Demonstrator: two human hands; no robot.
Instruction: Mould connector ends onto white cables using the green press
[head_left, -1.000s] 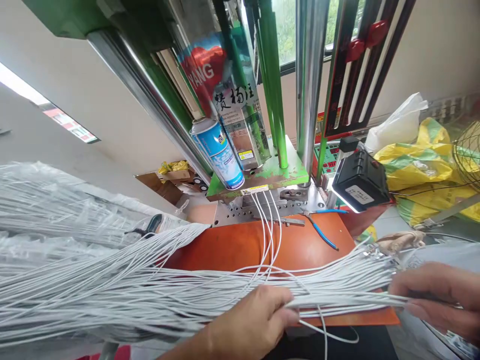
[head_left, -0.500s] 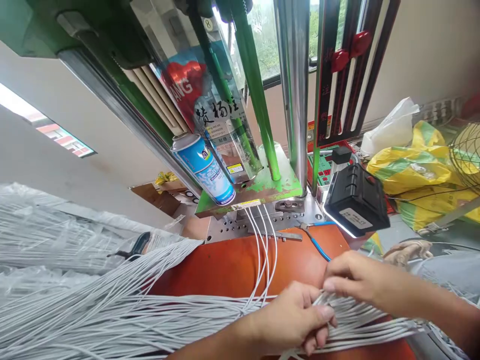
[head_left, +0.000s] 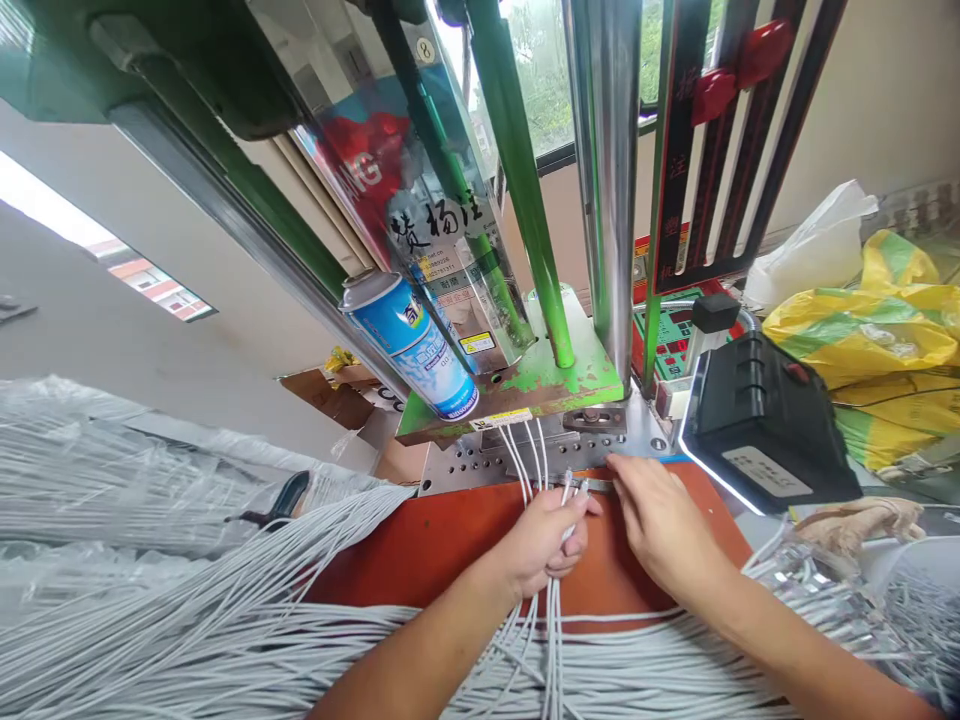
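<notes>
Near the middle of the orange work surface (head_left: pixel 390 550), my left hand (head_left: pixel 551 540) is closed around several white cables (head_left: pixel 553 640). Their small clear-tipped ends (head_left: pixel 576 484) stick up past my thumb. My right hand (head_left: pixel 660 520) reaches forward at the front edge of the metal plate (head_left: pixel 480 460). Its fingers are stretched out, with the tips beside the right end of a metal bar (head_left: pixel 596 484); whether they touch it I cannot tell. Blue-handled pliers (head_left: pixel 679 459) are mostly hidden behind this hand. Other white cables run from under the green press block (head_left: pixel 592 385) towards me.
A blue spray can (head_left: pixel 416 345) leans on the green block. Thick bundles of grey-white cable (head_left: pixel 187 640) cover the left and front. At right are a black lamp-like box (head_left: pixel 765 420), yellow bags (head_left: pixel 870 320) and a pile of clear-ended cables (head_left: pixel 825 590). Green and chrome columns (head_left: pixel 600 180) rise ahead.
Both hands have moved forward from the cable bundle at lower right towards the press. My left hand now holds several cable ends upright; my right hand has let go of the cables. The view has shifted slightly.
</notes>
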